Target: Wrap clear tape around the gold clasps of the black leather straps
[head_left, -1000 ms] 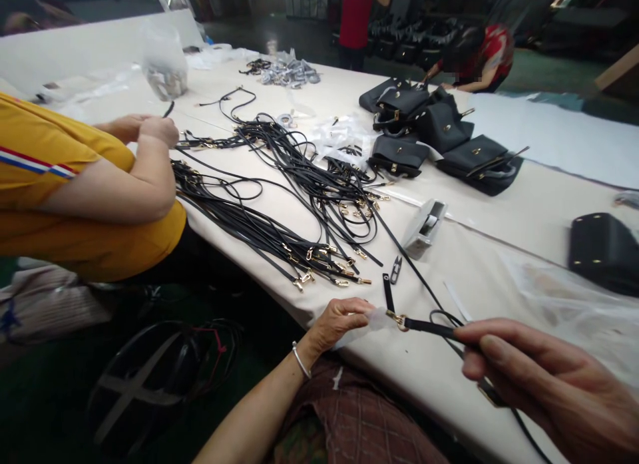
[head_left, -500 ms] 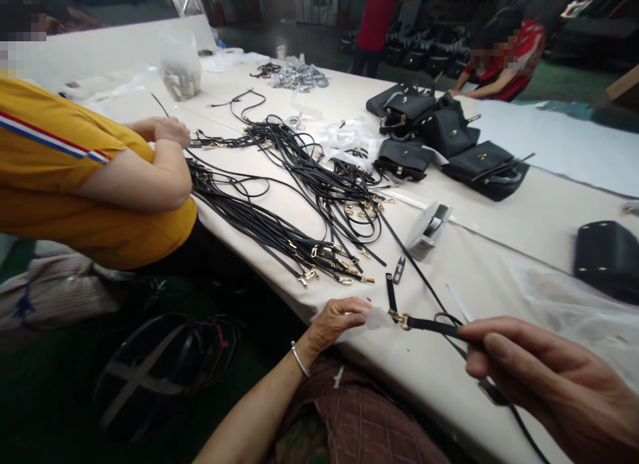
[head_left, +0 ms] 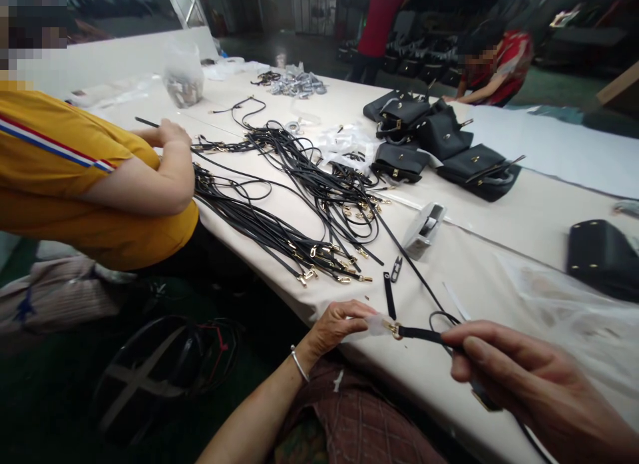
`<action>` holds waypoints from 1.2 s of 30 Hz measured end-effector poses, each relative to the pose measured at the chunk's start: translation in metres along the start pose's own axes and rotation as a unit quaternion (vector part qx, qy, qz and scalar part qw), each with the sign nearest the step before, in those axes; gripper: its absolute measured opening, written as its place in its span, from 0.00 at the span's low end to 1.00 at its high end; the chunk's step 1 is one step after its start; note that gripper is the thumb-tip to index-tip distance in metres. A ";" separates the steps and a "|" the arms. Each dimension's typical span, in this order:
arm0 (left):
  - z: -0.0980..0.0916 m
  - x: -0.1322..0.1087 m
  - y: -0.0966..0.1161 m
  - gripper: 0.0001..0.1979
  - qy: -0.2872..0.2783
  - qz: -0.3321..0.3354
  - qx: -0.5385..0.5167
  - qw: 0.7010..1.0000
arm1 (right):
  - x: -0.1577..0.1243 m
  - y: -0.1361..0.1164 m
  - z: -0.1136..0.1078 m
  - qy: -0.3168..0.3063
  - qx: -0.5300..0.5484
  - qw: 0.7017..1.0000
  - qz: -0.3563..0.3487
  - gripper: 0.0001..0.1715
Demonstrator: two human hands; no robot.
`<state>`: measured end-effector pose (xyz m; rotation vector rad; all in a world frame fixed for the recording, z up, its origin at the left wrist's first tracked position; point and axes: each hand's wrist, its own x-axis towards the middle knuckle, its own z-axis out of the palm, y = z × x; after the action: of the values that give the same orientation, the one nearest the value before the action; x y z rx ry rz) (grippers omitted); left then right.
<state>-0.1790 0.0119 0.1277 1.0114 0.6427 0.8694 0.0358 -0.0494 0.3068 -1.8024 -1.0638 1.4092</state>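
Note:
My left hand [head_left: 342, 327] pinches a small translucent plastic piece [head_left: 375, 324] between thumb and fingers. That plastic reaches over the gold clasp [head_left: 394, 329] at the end of a black strap [head_left: 422, 334]. Farther along the same strap, my right hand [head_left: 514, 371] is closed on it, thumb on top. Part of the strap hangs below the right hand, with a dark piece edged in gold. On the table just beyond the clasp lie a short black strap piece [head_left: 389, 294] and a pair of thread snips [head_left: 397, 269].
A tape dispenser [head_left: 424, 231] stands beyond the snips. Many black straps with gold clasps [head_left: 299, 178] are heaped mid-table. Black handbags [head_left: 444, 131] lie behind, another black bag [head_left: 604, 257] at right. A co-worker in a yellow shirt [head_left: 100, 184] stands at left.
The gold clasp has moved slightly left, and the plastic now reaches over part of it. My right hand has shifted left with the strap. The co-worker's hands have moved a little.

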 end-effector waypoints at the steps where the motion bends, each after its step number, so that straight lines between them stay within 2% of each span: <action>1: 0.001 0.000 0.002 0.17 -0.010 -0.006 0.008 1.000 | 0.000 0.000 0.000 -0.006 0.000 1.000 0.007 0.30; 5: 0.005 -0.002 0.015 0.19 -0.084 -0.054 0.019 0.995 | 0.001 0.000 -0.004 -0.043 -0.040 0.998 0.028 0.32; 7: 0.007 -0.003 0.021 0.19 -0.128 -0.091 0.003 0.988 | 0.005 0.003 -0.010 -0.062 -0.099 0.993 -0.007 0.29; 9: 0.009 -0.002 0.024 0.20 -0.165 -0.136 -0.025 0.977 | 0.012 0.011 -0.017 -0.078 -0.184 0.977 -0.079 0.25; 11: 0.011 -0.001 0.023 0.22 -0.183 -0.186 -0.052 0.964 | 0.019 0.023 -0.024 -0.078 -0.301 0.936 -0.164 0.22; 14: 0.011 0.001 0.018 0.24 -0.194 -0.250 -0.062 0.947 | 0.028 0.042 -0.029 -0.049 -0.480 0.832 -0.275 0.21; 16: 0.010 0.002 0.016 0.24 -0.205 -0.273 -0.046 0.939 | 0.030 0.049 -0.028 -0.042 -0.552 0.766 -0.328 0.21; 17: 0.009 0.002 0.015 0.23 -0.209 -0.278 -0.034 0.937 | 0.030 0.050 -0.028 -0.048 -0.571 0.744 -0.343 0.21; 19: 0.006 0.002 0.015 0.22 -0.211 -0.284 -0.011 0.935 | 0.030 0.049 -0.026 -0.066 -0.583 0.726 -0.357 0.21; 21: 0.005 0.001 0.014 0.22 -0.201 -0.291 0.000 0.935 | 0.027 0.045 -0.023 -0.085 -0.566 0.738 -0.357 0.20; 25: 0.007 -0.001 0.012 0.22 -0.189 -0.320 -0.023 0.928 | 0.018 0.040 -0.013 -0.133 -0.501 0.786 -0.338 0.15; 29: 0.017 -0.002 0.013 0.22 -0.219 -0.309 -0.021 0.925 | 0.013 0.049 0.000 -0.158 -0.479 0.800 -0.326 0.15; 31: 0.024 -0.003 0.015 0.24 -0.237 -0.271 0.012 0.933 | 0.015 0.057 0.003 -0.132 -0.465 0.820 -0.307 0.17; 33: 0.032 -0.004 0.019 0.28 -0.234 -0.202 0.106 0.945 | 0.019 0.063 0.003 -0.121 -0.419 0.862 -0.260 0.22; 34: 0.036 -0.005 0.021 0.31 -0.228 -0.156 0.173 0.945 | 0.022 0.066 0.002 -0.135 -0.376 0.891 -0.216 0.25; 36: 0.044 -0.008 0.025 0.35 -0.222 -0.054 0.308 0.924 | 0.026 0.069 -0.001 -0.189 -0.255 0.943 -0.103 0.28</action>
<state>-0.1561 -0.0084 0.1689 1.6625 0.5798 0.3069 0.0549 -0.0609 0.2368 -1.7133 -1.9058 1.4737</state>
